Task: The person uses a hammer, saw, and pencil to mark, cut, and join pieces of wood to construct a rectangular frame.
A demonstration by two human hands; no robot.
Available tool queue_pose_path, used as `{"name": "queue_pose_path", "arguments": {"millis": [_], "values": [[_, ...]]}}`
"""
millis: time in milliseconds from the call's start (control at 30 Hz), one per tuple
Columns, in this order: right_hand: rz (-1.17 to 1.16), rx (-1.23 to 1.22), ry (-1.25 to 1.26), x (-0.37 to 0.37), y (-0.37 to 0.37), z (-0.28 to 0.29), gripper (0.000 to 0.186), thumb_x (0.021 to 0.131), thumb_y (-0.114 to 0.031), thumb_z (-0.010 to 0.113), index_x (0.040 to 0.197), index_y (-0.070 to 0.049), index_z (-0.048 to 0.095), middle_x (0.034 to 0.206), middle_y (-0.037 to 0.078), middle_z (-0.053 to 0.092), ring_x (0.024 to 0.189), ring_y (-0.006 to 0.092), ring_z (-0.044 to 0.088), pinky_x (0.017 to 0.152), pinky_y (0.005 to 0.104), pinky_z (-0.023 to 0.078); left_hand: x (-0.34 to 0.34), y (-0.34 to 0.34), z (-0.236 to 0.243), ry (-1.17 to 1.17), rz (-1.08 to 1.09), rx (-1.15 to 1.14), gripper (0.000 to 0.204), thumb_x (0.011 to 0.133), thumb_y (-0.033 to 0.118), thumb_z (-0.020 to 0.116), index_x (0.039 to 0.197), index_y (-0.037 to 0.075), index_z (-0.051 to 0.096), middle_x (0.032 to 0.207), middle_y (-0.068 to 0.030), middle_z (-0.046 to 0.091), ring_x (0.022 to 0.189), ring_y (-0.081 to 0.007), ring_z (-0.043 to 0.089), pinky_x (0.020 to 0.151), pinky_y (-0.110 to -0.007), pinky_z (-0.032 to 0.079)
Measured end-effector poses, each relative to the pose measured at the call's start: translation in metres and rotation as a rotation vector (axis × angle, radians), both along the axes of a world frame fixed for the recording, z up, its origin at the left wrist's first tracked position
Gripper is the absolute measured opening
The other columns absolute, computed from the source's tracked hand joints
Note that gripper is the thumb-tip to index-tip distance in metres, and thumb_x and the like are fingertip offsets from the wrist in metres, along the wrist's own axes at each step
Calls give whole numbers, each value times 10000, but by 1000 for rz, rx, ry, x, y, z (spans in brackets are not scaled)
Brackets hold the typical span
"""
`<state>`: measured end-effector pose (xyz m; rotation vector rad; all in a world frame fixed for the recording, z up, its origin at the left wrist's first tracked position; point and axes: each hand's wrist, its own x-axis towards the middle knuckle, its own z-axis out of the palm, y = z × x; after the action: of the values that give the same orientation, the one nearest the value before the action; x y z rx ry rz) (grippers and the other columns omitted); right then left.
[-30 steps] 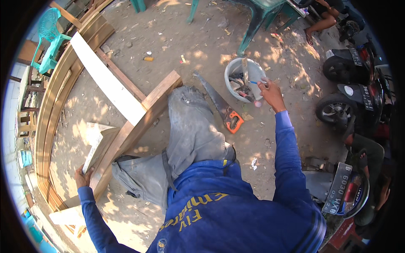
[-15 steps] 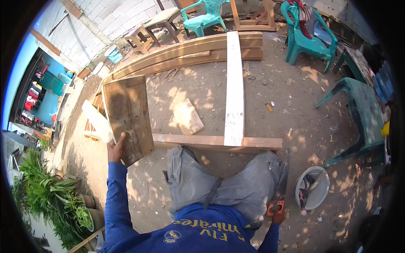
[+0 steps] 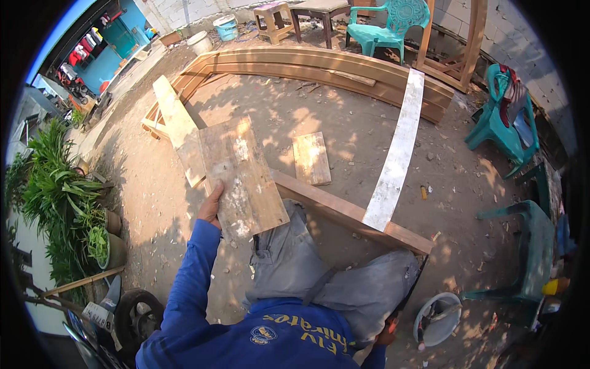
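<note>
My left hand point(image 3: 211, 202) grips the edge of a short, wide, stained board point(image 3: 246, 175), held tilted over my left leg. My right hand point(image 3: 386, 332), low beside my right thigh, is closed on the orange handle of a saw point(image 3: 408, 296), whose dark blade is mostly hidden by my leg. A timber beam point(image 3: 326, 200) crosses by my knees, with a long white-faced plank point(image 3: 401, 143) lying over its right part. A pale plank point(image 3: 170, 115) stands behind the board at left. A smaller board point(image 3: 310, 158) lies on the ground beyond the beam.
A grey bucket point(image 3: 440, 317) of tools stands at my right, near green plastic chairs point(image 3: 528, 258). Long stacked timbers point(image 3: 344, 86) lie ahead. Potted plants point(image 3: 61, 203) and a motorbike wheel point(image 3: 138, 313) are at the left; stools point(image 3: 273, 24) and buckets point(image 3: 226, 26) line the back wall.
My right hand has left the bucket and taken the saw. My left hand has raised the board and turned it to another face. My view has swung round.
</note>
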<state>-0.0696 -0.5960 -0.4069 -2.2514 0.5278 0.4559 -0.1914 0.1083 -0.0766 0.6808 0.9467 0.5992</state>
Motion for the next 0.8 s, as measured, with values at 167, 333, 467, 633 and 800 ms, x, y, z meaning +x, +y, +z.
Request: {"name": "queue_pose_path", "arguments": {"millis": [167,333,467,633,800], "values": [[-268,-40,-82,-7,3,4,619,906,-164,660,1467,17,473,1340,173,627,1119,255,655,953,384,513,46,0,-21,-135,-69,-86,506,952,363,724,1335,64,582,1187,-125,714,1032,-264,724,906,-459,611],[-91,422,-357,-4,44,100,496,1001,-128,570,1447,60,465,1401,161,583,1199,228,602,1012,358,481,43,5,-45,-102,-72,-113,496,963,338,712,1341,47,574,1205,-134,706,1052,-265,718,922,-450,607],[-345,495,-288,24,87,178,520,977,-144,606,1452,26,483,1386,159,599,1179,248,629,1017,342,491,68,7,-54,-117,-72,-128,495,969,337,705,1345,44,574,1226,-136,696,1069,-267,712,924,-447,606],[-415,384,-301,70,91,232,449,952,-145,623,1341,54,523,1194,163,628,1017,246,658,836,367,566,74,11,-42,-16,-27,-138,519,956,356,719,1345,43,574,1232,-131,692,1065,-274,711,915,-451,607],[-257,338,-235,117,119,318,414,945,-133,615,1301,61,531,1187,150,625,1008,238,651,826,375,561,27,2,14,202,130,-101,545,948,374,725,1348,36,575,1226,-138,693,1068,-284,707,921,-455,598]]}}
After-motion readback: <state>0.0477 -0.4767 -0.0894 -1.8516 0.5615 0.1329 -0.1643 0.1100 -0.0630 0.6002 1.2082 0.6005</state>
